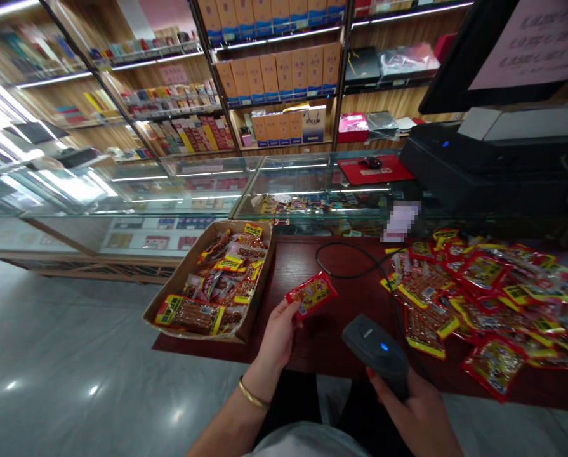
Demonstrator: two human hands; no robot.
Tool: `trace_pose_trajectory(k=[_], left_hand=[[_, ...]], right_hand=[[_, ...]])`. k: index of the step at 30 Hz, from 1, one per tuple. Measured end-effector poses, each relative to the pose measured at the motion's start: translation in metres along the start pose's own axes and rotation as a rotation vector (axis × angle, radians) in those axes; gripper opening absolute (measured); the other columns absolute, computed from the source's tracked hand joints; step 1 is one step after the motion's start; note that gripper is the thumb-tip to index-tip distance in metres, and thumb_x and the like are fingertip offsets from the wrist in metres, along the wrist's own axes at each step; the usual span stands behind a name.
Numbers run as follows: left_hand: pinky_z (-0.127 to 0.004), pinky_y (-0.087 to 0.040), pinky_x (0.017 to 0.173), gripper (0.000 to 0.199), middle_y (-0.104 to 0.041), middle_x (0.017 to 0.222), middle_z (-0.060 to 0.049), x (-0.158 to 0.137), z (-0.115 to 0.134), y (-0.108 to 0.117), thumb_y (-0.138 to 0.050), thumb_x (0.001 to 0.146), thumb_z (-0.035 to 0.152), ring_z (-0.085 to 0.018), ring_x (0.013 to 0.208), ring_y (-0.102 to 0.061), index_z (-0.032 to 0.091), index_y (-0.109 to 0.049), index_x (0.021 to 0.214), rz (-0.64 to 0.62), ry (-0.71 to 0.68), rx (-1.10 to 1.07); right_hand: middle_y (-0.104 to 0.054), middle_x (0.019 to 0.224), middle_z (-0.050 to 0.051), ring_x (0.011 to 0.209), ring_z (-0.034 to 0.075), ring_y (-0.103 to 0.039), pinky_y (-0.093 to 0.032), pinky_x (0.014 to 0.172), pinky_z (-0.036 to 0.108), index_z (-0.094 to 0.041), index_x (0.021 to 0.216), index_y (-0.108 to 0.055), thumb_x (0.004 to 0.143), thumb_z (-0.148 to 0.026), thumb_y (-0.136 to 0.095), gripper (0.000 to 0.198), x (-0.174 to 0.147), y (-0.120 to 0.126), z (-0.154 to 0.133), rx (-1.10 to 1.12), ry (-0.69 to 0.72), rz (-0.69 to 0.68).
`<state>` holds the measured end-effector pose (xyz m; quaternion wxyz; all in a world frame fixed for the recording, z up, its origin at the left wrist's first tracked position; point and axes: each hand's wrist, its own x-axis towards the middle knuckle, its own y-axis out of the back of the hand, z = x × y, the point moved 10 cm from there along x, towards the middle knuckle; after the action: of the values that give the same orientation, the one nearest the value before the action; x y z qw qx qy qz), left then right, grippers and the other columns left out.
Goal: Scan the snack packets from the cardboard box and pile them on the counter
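Observation:
Between the thumb and fingers of my left hand (280,331) is a red and yellow snack packet (313,294), raised over the dark red table. My right hand (414,406) is wrapped round a black barcode scanner (374,346), whose blue light is lit and whose head points toward the packet. To the left stands an open cardboard box (151,310) holding several snack packets, some with brown sticks showing through clear wrap. A large loose pile of similar packets (483,279) covers the right side of the table. One red-edged packet (495,366) lies at the pile's near edge.
A black cable (345,274) loops across the table (288,254). Behind it runs a glass display counter (284,174) with a red mouse pad (355,171) and a mouse. A monitor (448,82) and dark machine stand at upper right. Shelves of boxes (284,76) line the back wall.

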<state>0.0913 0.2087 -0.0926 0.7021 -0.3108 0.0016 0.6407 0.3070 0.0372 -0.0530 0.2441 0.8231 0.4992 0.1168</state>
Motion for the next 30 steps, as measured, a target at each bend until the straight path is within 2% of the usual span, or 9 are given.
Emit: trace_pose_trajectory(k=[3,7,15,21,26,30], left_hand=[[-0.023,-0.056,0.061,0.03,-0.079,0.088,-0.007,0.0,-0.001,0.002,-0.087,0.07,0.024,-0.017,0.073,-0.073,0.015,-0.074,0.096,-0.004,0.021,-0.015],[-0.036,-0.063,0.078,0.035,-0.079,0.1,-0.011,-0.003,-0.002,-0.003,-0.086,0.07,0.018,-0.025,0.089,-0.076,0.016,-0.073,0.102,-0.019,0.023,-0.047],[-0.043,-0.057,0.096,0.031,-0.078,0.117,-0.013,-0.008,-0.013,-0.011,-0.077,0.081,0.024,-0.027,0.106,-0.074,0.016,-0.074,0.11,-0.055,0.005,-0.131],[-0.046,-0.049,0.11,0.03,-0.077,0.12,-0.015,-0.002,-0.019,-0.006,-0.076,0.083,0.022,-0.029,0.115,-0.071,0.014,-0.074,0.113,-0.029,0.005,-0.163],[-0.05,-0.045,0.114,0.032,-0.078,0.119,-0.016,0.0,-0.02,-0.005,-0.076,0.083,0.021,-0.03,0.114,-0.072,0.013,-0.074,0.113,-0.031,0.008,-0.177],[-0.05,-0.045,0.114,0.03,-0.077,0.121,-0.017,0.0,-0.025,-0.009,-0.075,0.083,0.019,-0.031,0.117,-0.071,0.014,-0.075,0.112,-0.031,0.021,-0.17]], right_hand=[[-0.081,0.091,0.007,0.085,0.028,-0.076,-0.059,0.081,0.034,-0.024,0.097,-0.078,0.086,-0.056,-0.063,0.037,0.003,-0.005,0.004,-0.007,0.027,-0.033],[-0.081,0.088,0.007,0.081,0.027,-0.076,-0.06,0.081,0.034,-0.023,0.1,-0.078,0.087,-0.056,-0.062,0.039,0.005,-0.014,0.005,-0.034,0.047,-0.085],[-0.078,0.074,0.006,0.071,0.028,-0.074,-0.058,0.074,0.034,-0.023,0.093,-0.077,0.088,-0.058,-0.06,0.04,0.003,-0.015,-0.008,-0.033,0.019,-0.074],[-0.08,0.081,0.007,0.075,0.028,-0.076,-0.059,0.077,0.035,-0.022,0.098,-0.077,0.088,-0.057,-0.061,0.039,0.002,-0.015,-0.003,-0.026,0.038,-0.095],[-0.078,0.074,0.006,0.075,0.028,-0.075,-0.059,0.08,0.036,-0.023,0.09,-0.077,0.085,-0.055,-0.064,0.034,-0.001,-0.006,-0.004,0.013,-0.007,-0.029],[-0.078,0.076,0.007,0.076,0.029,-0.076,-0.059,0.075,0.036,-0.023,0.092,-0.077,0.086,-0.056,-0.062,0.037,-0.002,-0.008,-0.001,-0.021,-0.021,-0.056]])
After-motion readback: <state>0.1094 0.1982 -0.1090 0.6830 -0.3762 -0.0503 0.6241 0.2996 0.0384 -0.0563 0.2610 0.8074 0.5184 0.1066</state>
